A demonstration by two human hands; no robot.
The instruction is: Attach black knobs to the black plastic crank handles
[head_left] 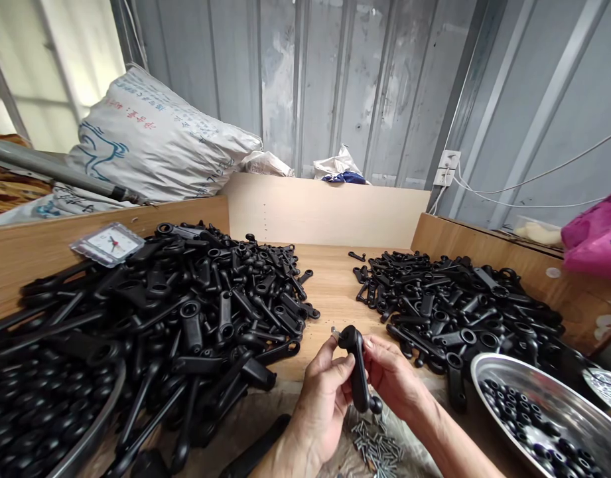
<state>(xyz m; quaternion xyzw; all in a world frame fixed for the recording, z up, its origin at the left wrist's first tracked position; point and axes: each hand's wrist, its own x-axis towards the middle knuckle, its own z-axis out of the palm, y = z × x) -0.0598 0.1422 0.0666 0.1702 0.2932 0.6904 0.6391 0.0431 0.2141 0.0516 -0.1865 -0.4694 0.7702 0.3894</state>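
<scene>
A black crank handle [359,378] with a round knob at its lower end is held upright in front of me. My left hand [320,398] is closed around it from the left, thumb against its side. A small pale metal piece sticks up by the left fingertips at the handle's top end; I cannot make out its kind. From the right, my right hand [395,373] pinches the handle near its upper part, fingertips partly hidden behind it. Below the hands lies a heap of small metal screws [377,448] on a crumpled sheet.
Large piles of black crank handles lie left [225,312] and right [449,312]. A metal bowl [489,365] of small black round parts stands at right, another bowl [119,392] of black knobs at left. A square clock [109,244] leans on the left pile. Wooden boards [325,209] edge the table.
</scene>
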